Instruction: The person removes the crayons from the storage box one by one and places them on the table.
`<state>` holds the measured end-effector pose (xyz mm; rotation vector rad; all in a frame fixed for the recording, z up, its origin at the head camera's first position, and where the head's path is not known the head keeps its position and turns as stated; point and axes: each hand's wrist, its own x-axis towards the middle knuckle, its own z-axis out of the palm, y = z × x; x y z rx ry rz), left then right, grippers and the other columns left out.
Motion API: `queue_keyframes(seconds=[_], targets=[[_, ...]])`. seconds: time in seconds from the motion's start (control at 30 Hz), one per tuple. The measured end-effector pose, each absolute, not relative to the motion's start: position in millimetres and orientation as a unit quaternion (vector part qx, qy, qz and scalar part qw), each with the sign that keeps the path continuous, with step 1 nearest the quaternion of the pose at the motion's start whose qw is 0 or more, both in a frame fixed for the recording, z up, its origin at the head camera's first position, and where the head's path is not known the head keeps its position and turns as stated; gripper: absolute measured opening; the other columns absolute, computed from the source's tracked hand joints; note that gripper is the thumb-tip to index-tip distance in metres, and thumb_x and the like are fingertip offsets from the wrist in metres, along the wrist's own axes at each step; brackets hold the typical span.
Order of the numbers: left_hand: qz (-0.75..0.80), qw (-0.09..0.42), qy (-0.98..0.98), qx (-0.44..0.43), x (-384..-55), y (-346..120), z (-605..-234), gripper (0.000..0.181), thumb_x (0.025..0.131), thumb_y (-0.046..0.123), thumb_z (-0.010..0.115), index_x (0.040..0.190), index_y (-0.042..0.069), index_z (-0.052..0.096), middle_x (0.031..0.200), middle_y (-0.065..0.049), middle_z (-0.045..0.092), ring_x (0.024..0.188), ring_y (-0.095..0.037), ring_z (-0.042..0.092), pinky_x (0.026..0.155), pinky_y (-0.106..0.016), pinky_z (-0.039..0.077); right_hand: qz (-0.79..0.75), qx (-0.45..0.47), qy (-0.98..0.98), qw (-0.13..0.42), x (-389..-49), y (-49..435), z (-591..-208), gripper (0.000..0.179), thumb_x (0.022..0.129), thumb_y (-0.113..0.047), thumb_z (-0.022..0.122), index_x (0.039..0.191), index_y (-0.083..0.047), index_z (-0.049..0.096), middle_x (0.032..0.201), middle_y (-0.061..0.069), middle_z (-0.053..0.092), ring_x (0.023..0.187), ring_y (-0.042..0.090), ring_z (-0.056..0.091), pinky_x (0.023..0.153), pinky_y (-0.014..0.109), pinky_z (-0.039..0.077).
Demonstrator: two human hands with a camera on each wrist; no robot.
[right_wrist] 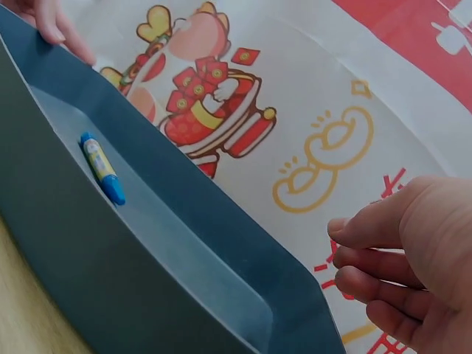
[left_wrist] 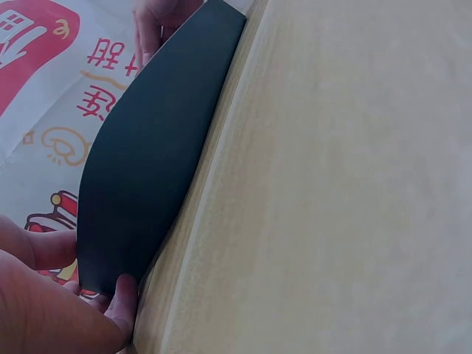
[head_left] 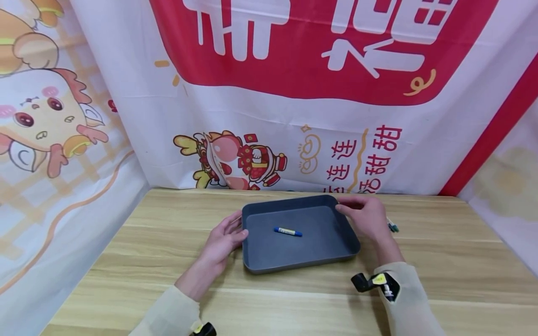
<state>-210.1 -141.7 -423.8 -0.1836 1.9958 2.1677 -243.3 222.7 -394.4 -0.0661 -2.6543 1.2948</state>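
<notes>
A dark grey rectangular tray sits on the wooden table with its far right corner angled away. Inside, near the middle, lies a short blue stick with a pale printed label, like a crayon or marker. At the tray's left end my left hand grips the side wall; in the left wrist view its fingertips press the wall. My right hand is by the far right corner. The right wrist view shows that hand just outside the rim, fingers loosely bent, nothing between them.
Small green-ended sticks lie on the table just right of the right hand, partly hidden by it. A printed cloth hangs close behind the table's far edge. More cloth hangs along the left side.
</notes>
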Motion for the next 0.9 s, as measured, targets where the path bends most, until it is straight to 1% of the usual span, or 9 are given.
queue_keyframes(seconds=[0.13,0.3,0.4,0.67,0.9], targets=[[0.731,0.094,0.672,-0.065,-210.0,-141.8,-423.6,0.066,0.103,-0.002,0.061,0.164,0.012,0.039,0.171,-0.018,0.037,0.156,-0.04,0.041,0.127,-0.053,0.041,0.439,-0.01,-0.893,0.097,-244.4,215.9,-394.5,0.029,0.099,-0.027,0.078,0.123,-0.012,0.08,0.121,0.01,0.081,0.111,0.025,0.071,0.086,0.023,0.056],[0.736,0.095,0.667,-0.065,-211.5,-141.6,-423.7,0.067,0.102,-0.003,0.061,0.163,0.012,0.039,0.171,-0.018,0.037,0.156,-0.039,0.041,0.127,-0.052,0.04,0.453,-0.002,-0.887,0.087,-244.2,207.3,-394.9,0.024,0.099,-0.024,0.077,0.121,-0.013,0.081,0.122,0.011,0.079,0.107,0.025,0.07,0.084,0.022,0.057],[0.737,0.094,0.666,-0.064,-211.2,-141.9,-423.9,0.067,0.102,-0.003,0.061,0.164,0.011,0.039,0.171,-0.019,0.037,0.156,-0.04,0.041,0.127,-0.052,0.04,0.456,0.001,-0.886,0.082,-244.2,202.8,-394.6,0.023,0.099,-0.024,0.077,0.12,-0.015,0.081,0.123,0.011,0.079,0.106,0.025,0.07,0.084,0.025,0.058],[0.736,0.092,0.668,-0.062,-208.3,-140.2,-422.1,0.067,0.102,-0.004,0.06,0.164,0.011,0.038,0.171,-0.02,0.035,0.156,-0.041,0.04,0.127,-0.054,0.04,0.456,0.019,-0.886,0.081,-244.0,190.8,-391.6,0.023,0.099,-0.024,0.077,0.12,-0.014,0.082,0.121,0.011,0.08,0.105,0.025,0.072,0.085,0.029,0.057],[0.733,0.093,0.671,-0.069,-209.9,-139.9,-423.9,0.066,0.103,-0.002,0.061,0.163,0.013,0.04,0.171,-0.018,0.037,0.156,-0.04,0.042,0.127,-0.053,0.041,0.454,0.05,-0.886,0.078,-246.0,175.9,-394.8,0.019,0.097,-0.021,0.079,0.115,-0.015,0.083,0.118,0.009,0.08,0.101,0.024,0.071,0.083,0.032,0.058]])
